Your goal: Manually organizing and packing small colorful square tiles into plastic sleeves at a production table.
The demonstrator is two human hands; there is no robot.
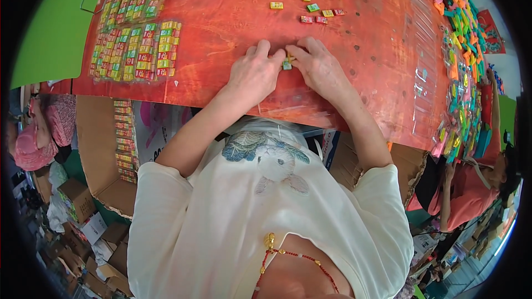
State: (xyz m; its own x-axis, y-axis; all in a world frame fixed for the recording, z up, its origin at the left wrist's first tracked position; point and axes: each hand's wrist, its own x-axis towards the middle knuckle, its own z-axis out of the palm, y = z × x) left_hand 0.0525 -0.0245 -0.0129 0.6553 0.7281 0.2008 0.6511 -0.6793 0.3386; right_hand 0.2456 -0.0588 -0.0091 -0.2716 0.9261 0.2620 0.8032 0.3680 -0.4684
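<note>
My left hand point(256, 71) and my right hand point(321, 70) meet close to the near edge of the red table. Between their fingertips sits a small green and yellow box point(287, 64), pinched from both sides. The fingers cover part of it, so its full shape does not show. Beyond my hands lie loose little boxes in red, yellow and green, among them a yellow box point(276, 5) and a green box point(313, 8). Clear plastic film point(293, 112) lies at the table edge just below my wrists.
Rows of small boxes in clear packs point(136, 50) cover the table's left. Clear plastic sleeves point(424, 66) lie at the right, beside a heap of bright plastic pieces point(468, 33). A cardboard box point(98, 149) stands below the table. Other people sit at both sides.
</note>
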